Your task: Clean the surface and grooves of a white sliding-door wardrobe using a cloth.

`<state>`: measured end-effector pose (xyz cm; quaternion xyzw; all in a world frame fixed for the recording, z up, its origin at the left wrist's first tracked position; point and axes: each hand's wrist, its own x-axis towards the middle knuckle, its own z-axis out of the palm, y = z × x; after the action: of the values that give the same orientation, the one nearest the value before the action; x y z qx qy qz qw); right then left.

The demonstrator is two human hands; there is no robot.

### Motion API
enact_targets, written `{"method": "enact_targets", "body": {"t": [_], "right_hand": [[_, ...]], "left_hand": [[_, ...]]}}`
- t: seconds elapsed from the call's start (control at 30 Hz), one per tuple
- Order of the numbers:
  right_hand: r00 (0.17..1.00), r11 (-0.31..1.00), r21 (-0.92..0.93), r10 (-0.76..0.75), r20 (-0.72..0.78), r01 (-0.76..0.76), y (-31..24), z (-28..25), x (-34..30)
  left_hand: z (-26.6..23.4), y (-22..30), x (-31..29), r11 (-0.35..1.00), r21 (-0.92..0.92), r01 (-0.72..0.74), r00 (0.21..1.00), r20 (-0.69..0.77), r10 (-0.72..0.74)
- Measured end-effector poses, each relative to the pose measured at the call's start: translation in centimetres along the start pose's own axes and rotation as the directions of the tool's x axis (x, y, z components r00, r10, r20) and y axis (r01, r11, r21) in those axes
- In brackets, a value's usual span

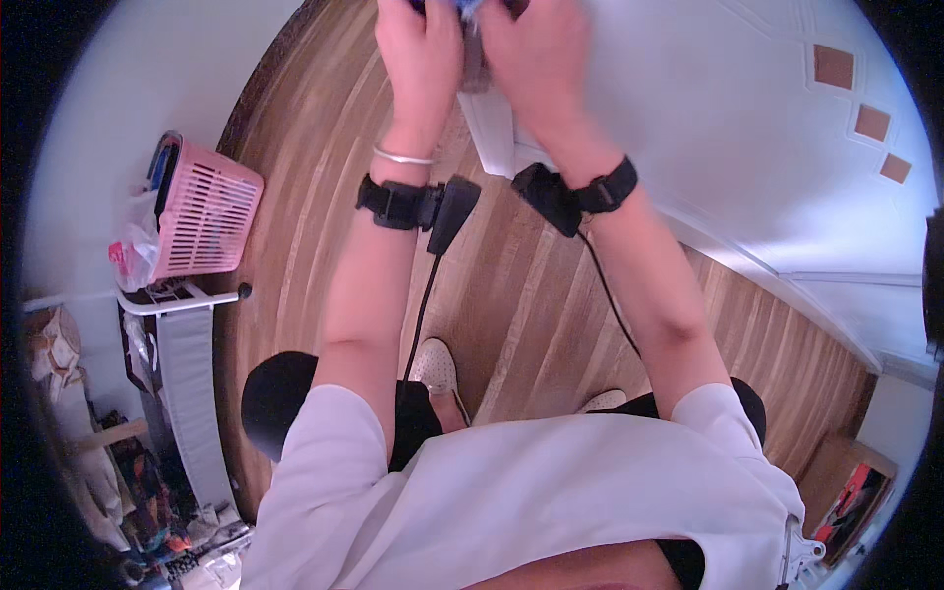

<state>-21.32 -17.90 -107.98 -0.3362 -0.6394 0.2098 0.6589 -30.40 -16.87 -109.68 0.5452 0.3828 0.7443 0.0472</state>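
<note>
Both my arms reach far forward, so my hands sit side by side at the top of the head view. My left hand [421,49], with a silver bangle at its wrist, has its fingers curled at the door edge. Just to its right, my right hand [539,64] is closed in the same way. Between them shows a blurred, grey-brown piece [475,61], with a bit of blue above it. The picture's edge cuts off most of it, so its kind is unclear. Below the hands stands the narrow edge of a white door [489,138].
White panelling with brown square insets [834,67] fills the right. At left, a pink plastic basket [208,211] sits above a grey fabric-sided rack [192,383]. An open cardboard box [836,501] lies at lower right. Wood-look flooring [511,295] runs beneath me; black cords hang from the wrist-mounted devices [452,211].
</note>
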Motion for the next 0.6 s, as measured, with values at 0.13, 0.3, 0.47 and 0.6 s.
{"method": "enact_targets", "body": {"t": [0.13,0.3,0.47,0.6], "right_hand": [[0.984,0.983,0.043,-0.175,-0.033,0.177,2.1,0.0,0.7],[0.989,0.963,-0.229,0.145,0.004,-0.140,8.5,1.0,-8.3],[0.891,0.877,-0.156,0.452,-0.046,-0.454,13.1,2.6,-17.3],[0.565,0.569,0.086,0.822,-0.068,-0.818,13.8,5.2,-24.6]], "left_hand": [[-0.1,-1.6,-0.2,0.989,0.135,-0.060,0.997,0.059,0.052],[-1.4,-9.5,-11.0,0.962,0.201,0.185,0.982,-0.001,-0.188],[-5.4,-14.5,-20.2,0.825,0.170,0.539,0.810,0.165,-0.563],[-8.3,-16.1,-23.5,0.742,0.370,0.559,0.740,0.181,-0.648]]}}
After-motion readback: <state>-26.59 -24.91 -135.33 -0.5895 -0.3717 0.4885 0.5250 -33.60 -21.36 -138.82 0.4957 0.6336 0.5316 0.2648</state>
